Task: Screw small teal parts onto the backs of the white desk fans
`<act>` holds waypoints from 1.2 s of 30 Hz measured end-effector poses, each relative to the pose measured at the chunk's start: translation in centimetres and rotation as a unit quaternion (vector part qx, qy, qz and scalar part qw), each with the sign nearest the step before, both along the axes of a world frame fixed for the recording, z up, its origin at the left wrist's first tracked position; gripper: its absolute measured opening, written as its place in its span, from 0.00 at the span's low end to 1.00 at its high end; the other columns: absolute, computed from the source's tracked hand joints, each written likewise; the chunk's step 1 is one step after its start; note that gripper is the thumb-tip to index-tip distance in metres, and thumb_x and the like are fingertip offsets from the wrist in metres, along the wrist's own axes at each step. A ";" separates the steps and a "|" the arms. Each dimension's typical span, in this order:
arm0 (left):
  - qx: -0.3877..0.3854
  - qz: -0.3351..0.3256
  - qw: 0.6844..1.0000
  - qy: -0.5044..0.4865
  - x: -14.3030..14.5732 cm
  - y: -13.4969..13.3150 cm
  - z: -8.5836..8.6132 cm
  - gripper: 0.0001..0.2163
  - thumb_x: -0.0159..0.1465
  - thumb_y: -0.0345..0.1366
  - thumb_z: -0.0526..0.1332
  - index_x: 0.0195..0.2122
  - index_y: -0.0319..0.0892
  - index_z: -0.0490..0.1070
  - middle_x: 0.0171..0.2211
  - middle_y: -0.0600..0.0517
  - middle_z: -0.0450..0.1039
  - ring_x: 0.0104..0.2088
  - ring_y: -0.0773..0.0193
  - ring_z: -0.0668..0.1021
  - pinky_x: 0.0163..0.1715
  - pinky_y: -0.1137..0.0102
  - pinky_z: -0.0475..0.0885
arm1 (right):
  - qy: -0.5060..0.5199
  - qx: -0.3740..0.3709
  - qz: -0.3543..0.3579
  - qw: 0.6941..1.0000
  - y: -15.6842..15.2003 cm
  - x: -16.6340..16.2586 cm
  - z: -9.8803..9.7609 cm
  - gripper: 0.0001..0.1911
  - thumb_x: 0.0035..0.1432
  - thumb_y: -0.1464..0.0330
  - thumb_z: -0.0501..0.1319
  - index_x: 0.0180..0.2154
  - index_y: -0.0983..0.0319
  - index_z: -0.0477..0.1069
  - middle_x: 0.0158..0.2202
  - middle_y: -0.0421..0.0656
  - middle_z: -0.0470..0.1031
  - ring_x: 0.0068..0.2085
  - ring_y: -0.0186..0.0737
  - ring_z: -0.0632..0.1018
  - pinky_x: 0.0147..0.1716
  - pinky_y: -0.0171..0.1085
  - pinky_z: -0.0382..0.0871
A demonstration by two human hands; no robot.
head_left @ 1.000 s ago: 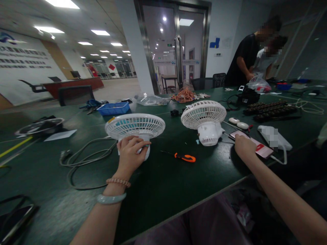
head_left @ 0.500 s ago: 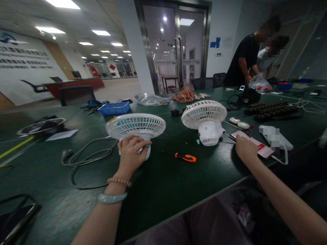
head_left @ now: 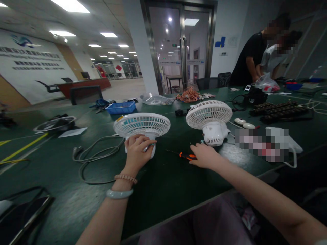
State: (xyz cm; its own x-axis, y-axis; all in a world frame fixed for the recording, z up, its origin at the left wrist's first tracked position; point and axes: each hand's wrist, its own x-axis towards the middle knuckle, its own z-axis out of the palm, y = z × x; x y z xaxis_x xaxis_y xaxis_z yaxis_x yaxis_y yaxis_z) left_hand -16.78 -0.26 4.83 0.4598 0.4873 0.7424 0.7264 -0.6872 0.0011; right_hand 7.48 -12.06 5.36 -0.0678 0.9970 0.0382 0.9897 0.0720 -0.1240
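My left hand (head_left: 139, 151) is closed around the white motor housing (head_left: 153, 152) of a small electric fan (head_left: 143, 123), whose round grille faces away from me. A small teal piece (head_left: 152, 144) shows by its thumb and forefinger; I cannot tell whether it belongs to the fan. My right hand (head_left: 205, 156) has its fingers round the handle of an orange and black screwdriver (head_left: 184, 155). The shaft lies low over the table, pointing left. Just behind that hand, a second white fan (head_left: 211, 119) rests with its grille tilted up.
A grey cable (head_left: 94, 160) coils on the green table (head_left: 163, 200) at left. Farther back are a blue tray (head_left: 121, 107), a plastic bag (head_left: 155, 99) and a copper wire heap (head_left: 189, 95). White devices (head_left: 248, 126) lie at right. Two people (head_left: 249, 61) stand at the far right.
My right hand has left the pink phone and moved left onto the screwdriver's handle. My left hand stays on the fan. The whole view has shifted slightly.
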 end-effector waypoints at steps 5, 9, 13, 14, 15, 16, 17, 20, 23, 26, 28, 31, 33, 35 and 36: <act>-0.001 0.000 1.000 0.004 -0.1 -0.2 0.0 0.07 0.56 0.34 0.58 0.33 0.51 0.75 0.32 0.52 0.73 0.43 0.55 0.68 0.45 0.57 0.54 | 0.059 -0.138 0.075 0.986 5.1 -1.0 0.2 0.14 0.42 0.71 0.62 0.36 0.63 0.71 0.35 0.47 0.74 0.32 0.40 0.75 0.26 0.33 0.65; -0.011 0.001 1.000 0.008 -0.2 -0.5 0.2 0.10 0.55 0.34 0.58 0.37 0.51 0.74 0.33 0.52 0.73 0.44 0.54 0.68 0.45 0.57 0.55 | 0.107 -0.121 0.104 0.981 7.3 -0.2 0.3 0.09 0.45 0.70 0.60 0.33 0.60 0.72 0.32 0.40 0.75 0.30 0.33 0.74 0.26 0.29 0.63; -0.023 0.007 1.000 -0.005 -0.1 -0.7 0.4 0.11 0.54 0.33 0.58 0.39 0.49 0.72 0.34 0.51 0.73 0.44 0.54 0.68 0.45 0.57 0.56 | 0.189 0.013 0.073 0.979 7.0 0.6 -0.7 0.11 0.51 0.69 0.54 0.37 0.61 0.71 0.35 0.43 0.75 0.35 0.36 0.74 0.31 0.32 0.64; -0.024 0.010 1.000 -0.008 -0.1 -0.7 0.4 0.11 0.54 0.33 0.58 0.39 0.48 0.71 0.33 0.51 0.73 0.44 0.54 0.68 0.45 0.58 0.56 | 0.231 0.048 0.074 0.969 6.8 0.7 -0.9 0.11 0.51 0.69 0.54 0.37 0.61 0.71 0.34 0.42 0.75 0.34 0.35 0.74 0.31 0.32 0.64; -0.025 0.014 1.000 -0.011 -0.1 -0.7 0.3 0.11 0.53 0.33 0.58 0.38 0.47 0.71 0.33 0.51 0.73 0.44 0.54 0.69 0.45 0.58 0.56 | 0.275 0.076 0.077 0.955 6.6 0.7 -1.1 0.11 0.51 0.68 0.55 0.37 0.61 0.70 0.32 0.41 0.74 0.32 0.34 0.74 0.31 0.32 0.64; -0.025 0.017 0.999 -0.012 -0.1 -0.7 0.3 0.10 0.53 0.33 0.59 0.37 0.46 0.70 0.33 0.51 0.73 0.44 0.54 0.69 0.45 0.58 0.56 | 0.318 0.096 0.077 0.940 6.5 0.8 -1.3 0.12 0.50 0.68 0.56 0.38 0.61 0.70 0.30 0.40 0.74 0.30 0.33 0.74 0.30 0.32 0.64; -0.024 0.020 0.999 -0.014 -0.1 -0.6 0.3 0.09 0.53 0.33 0.59 0.36 0.45 0.70 0.33 0.51 0.73 0.44 0.54 0.69 0.45 0.58 0.57 | 0.356 0.109 0.074 0.925 6.4 0.8 -1.5 0.12 0.49 0.67 0.57 0.39 0.61 0.69 0.29 0.39 0.73 0.27 0.32 0.73 0.29 0.32 0.64; -0.024 0.027 0.999 -0.015 -0.1 -0.5 0.2 0.07 0.52 0.34 0.59 0.33 0.44 0.68 0.33 0.51 0.73 0.44 0.55 0.69 0.45 0.59 0.57 | 0.451 0.157 0.062 0.877 6.5 0.9 -1.5 0.13 0.46 0.64 0.60 0.35 0.62 0.67 0.25 0.37 0.71 0.25 0.31 0.71 0.28 0.33 0.64; -0.026 0.028 0.999 -0.013 -0.1 -0.5 0.2 0.06 0.52 0.33 0.59 0.32 0.44 0.68 0.32 0.52 0.73 0.44 0.55 0.69 0.45 0.59 0.57 | 0.511 0.211 0.067 0.831 6.6 1.1 -1.3 0.11 0.46 0.62 0.60 0.30 0.63 0.67 0.25 0.37 0.70 0.27 0.32 0.70 0.29 0.33 0.64; -0.030 0.026 0.999 -0.013 -0.1 -0.6 0.2 0.06 0.52 0.33 0.59 0.32 0.44 0.68 0.32 0.52 0.72 0.44 0.56 0.69 0.46 0.59 0.56 | 0.530 0.231 0.069 0.813 6.3 1.1 -0.9 0.11 0.45 0.62 0.61 0.30 0.63 0.69 0.27 0.38 0.70 0.29 0.32 0.71 0.30 0.34 0.64; -0.030 0.026 0.999 -0.014 -0.1 -0.6 0.2 0.06 0.52 0.33 0.59 0.32 0.44 0.68 0.32 0.52 0.72 0.44 0.56 0.69 0.46 0.59 0.56 | 0.530 0.223 0.081 0.814 6.1 1.0 -0.7 0.11 0.44 0.63 0.62 0.30 0.63 0.70 0.27 0.38 0.71 0.29 0.33 0.70 0.31 0.34 0.64; -0.030 0.026 0.999 -0.015 -0.1 -0.6 0.2 0.06 0.52 0.33 0.59 0.32 0.44 0.68 0.32 0.52 0.73 0.44 0.56 0.69 0.46 0.59 0.56 | 0.520 0.209 0.097 0.822 5.8 0.8 -0.6 0.12 0.44 0.63 0.62 0.30 0.63 0.71 0.26 0.38 0.71 0.27 0.33 0.70 0.29 0.34 0.63; -0.032 0.025 0.999 -0.015 -0.1 -0.5 0.1 0.06 0.52 0.33 0.59 0.32 0.44 0.68 0.32 0.52 0.73 0.44 0.55 0.69 0.46 0.59 0.56 | 0.511 0.204 0.099 0.829 5.7 0.6 -0.6 0.11 0.43 0.64 0.62 0.30 0.63 0.71 0.26 0.39 0.71 0.28 0.33 0.70 0.29 0.34 0.63; -0.034 0.026 0.999 -0.014 -0.1 -0.5 0.1 0.06 0.52 0.33 0.59 0.32 0.44 0.68 0.32 0.52 0.73 0.44 0.55 0.69 0.45 0.59 0.56 | 0.503 0.206 0.099 0.834 5.8 0.5 -0.7 0.11 0.43 0.64 0.63 0.30 0.63 0.71 0.27 0.39 0.72 0.29 0.33 0.71 0.30 0.34 0.64; -0.035 0.027 0.999 -0.014 -0.1 -0.5 0.1 0.06 0.52 0.33 0.59 0.32 0.44 0.68 0.32 0.52 0.73 0.44 0.55 0.69 0.45 0.59 0.56 | 0.499 0.208 0.101 0.835 5.8 0.5 -0.8 0.11 0.43 0.63 0.63 0.30 0.63 0.71 0.28 0.39 0.72 0.29 0.34 0.71 0.30 0.34 0.64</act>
